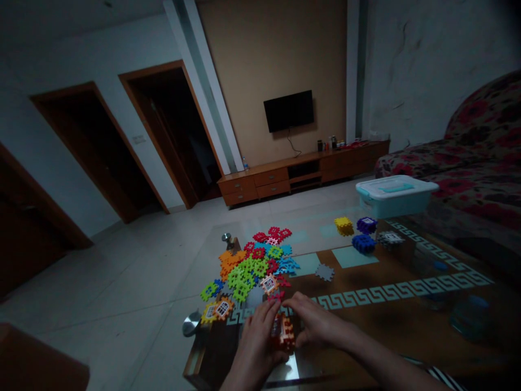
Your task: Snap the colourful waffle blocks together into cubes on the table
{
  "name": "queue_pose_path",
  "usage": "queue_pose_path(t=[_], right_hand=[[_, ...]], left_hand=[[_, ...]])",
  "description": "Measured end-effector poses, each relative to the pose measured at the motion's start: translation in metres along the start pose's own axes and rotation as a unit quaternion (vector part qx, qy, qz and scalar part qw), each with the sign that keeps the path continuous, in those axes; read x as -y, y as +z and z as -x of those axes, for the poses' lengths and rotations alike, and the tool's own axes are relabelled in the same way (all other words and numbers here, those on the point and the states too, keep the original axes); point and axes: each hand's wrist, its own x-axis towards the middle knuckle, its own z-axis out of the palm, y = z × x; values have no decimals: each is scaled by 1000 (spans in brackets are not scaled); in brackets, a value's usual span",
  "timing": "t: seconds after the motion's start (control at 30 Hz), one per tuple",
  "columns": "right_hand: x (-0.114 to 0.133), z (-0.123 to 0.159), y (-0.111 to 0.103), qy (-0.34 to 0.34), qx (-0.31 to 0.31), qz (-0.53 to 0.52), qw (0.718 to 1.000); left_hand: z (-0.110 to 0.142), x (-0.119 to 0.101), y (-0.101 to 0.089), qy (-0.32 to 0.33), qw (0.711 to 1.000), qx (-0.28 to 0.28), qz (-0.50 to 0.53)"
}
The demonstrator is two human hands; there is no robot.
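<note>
Near the front edge of the glass-topped table, a stack of orange interlocking plastic tiles [286,332] stands between my two hands. My left hand [258,336] grips it from the left, thumb at the near side and fingers over the far side. From the right, my right hand [315,320] curls round the same stack, fingers at its far end and thumb at its near right side. Just beyond lies a loose heap of green tiles [246,274], with orange tiles [231,263], red tiles [273,234] and blue tiles [288,265] around it. An orange tile with a window picture [269,284] lies closest to my fingers.
A single grey tile [324,272] lies right of the heap. Farther right are stacks of yellow tiles [344,226], blue tiles [363,243], purple tiles [367,225] and grey tiles [391,238]. A lidded turquoise box [396,203] stands behind them. Bottles [470,316] show at the right.
</note>
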Motion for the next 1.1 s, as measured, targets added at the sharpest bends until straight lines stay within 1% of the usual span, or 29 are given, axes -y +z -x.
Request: queue_pose_path(t=[0.07,0.17,0.23,0.3,0.37,0.43,0.5,0.57,0.63,0.67,0.73,0.8,0.9,1.0,1.1], right_hand=[[2,-1,7,14,7,3,1000],[2,-3,19,21,-11,11,1000],[0,-4,23,18,-18,18,1000],[-3,-5,21,11,-14,26,1000],[-5,-8,11,0,-19,31,999],[-5,-15,-2,-16,-53,33,998],[-2,-29,-12,-19,-103,44,993],[5,-48,-14,6,-145,78,986],[15,-68,-8,65,-172,124,975],[21,-78,-3,99,-179,144,968],[30,-95,7,152,-189,165,956],[36,-107,14,177,-196,166,950],[37,-114,15,172,-200,155,952],[32,-108,7,147,-201,132,959],[27,-93,-4,110,-212,108,965]], left_hand=[[-2,3,5,4,1000,7,25],[-5,6,12,10,999,-4,50],[-5,5,16,12,998,-9,59],[-5,5,17,21,997,-10,70],[-5,9,15,30,997,-17,76],[-5,20,11,23,997,-48,62],[-8,40,7,-22,993,-113,19],[-14,63,4,-102,975,-190,-45],[-20,83,3,-182,949,-239,-102],[-22,90,2,-209,938,-249,-121],[-25,98,2,-237,929,-247,-140],[-25,100,0,-242,934,-221,-140],[-23,96,-5,-238,945,-185,-130],[-21,92,-9,-241,945,-185,-125],[-21,86,-11,-251,942,-186,-120]])
